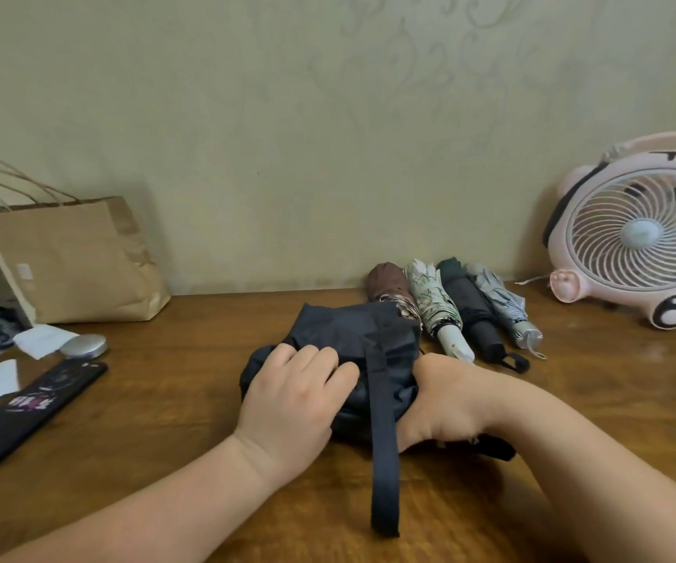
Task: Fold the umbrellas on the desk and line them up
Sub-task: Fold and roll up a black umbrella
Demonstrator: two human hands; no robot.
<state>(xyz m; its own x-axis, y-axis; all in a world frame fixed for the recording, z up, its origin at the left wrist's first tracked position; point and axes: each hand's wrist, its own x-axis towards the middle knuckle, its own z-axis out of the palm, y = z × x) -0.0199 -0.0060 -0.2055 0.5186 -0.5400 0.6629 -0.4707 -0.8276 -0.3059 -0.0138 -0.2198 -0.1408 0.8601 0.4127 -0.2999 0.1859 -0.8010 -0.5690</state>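
A dark navy umbrella [344,335] lies bunched in the middle of the wooden desk [165,461]. Its long strap [384,449] trails toward me. My left hand [295,400] presses on the fabric from the left, fingers curled over it. My right hand [446,400] grips the umbrella's right side near its handle, which is mostly hidden. Behind, against the wall, folded umbrellas lie side by side: a brown one [389,288], a white leaf-patterned one [435,308], a black one [470,310] and a grey patterned one [502,306].
A pink cat-shaped fan [636,233] stands at the back right. A brown paper bag [72,262] stands at the back left. A dark phone [31,412], a round silver tin [84,345] and white papers [39,339] lie on the left.
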